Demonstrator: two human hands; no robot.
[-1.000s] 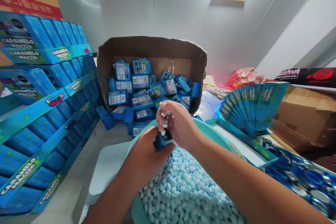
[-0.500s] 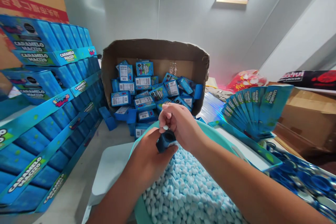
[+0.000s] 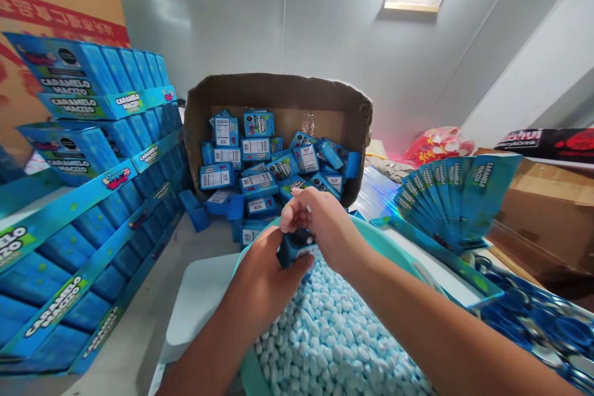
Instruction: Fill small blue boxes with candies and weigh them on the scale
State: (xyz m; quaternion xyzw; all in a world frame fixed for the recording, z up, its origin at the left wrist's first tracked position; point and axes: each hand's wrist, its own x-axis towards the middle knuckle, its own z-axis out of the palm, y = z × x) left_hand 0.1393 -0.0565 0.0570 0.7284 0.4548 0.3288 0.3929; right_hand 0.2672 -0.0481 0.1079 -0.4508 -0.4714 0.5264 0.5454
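We are holding a small blue box point(image 3: 291, 252) in the left hand point(image 3: 262, 275), its fingers wrapping around the sides, above the candies point(image 3: 334, 315) filling the tub point(image 3: 253, 374). Over the open top, the right hand point(image 3: 327, 223) is curving its fingers; a pale candy point(image 3: 309, 208) is showing there, though we cannot tell whether they are gripping it. We are probably risking candies bouncing off the rim if the right hand is drifting sideways, or buckling walls if the left is squeezing hard. Compared with a second ago, we are seeing far fewer candies between the right fingers.
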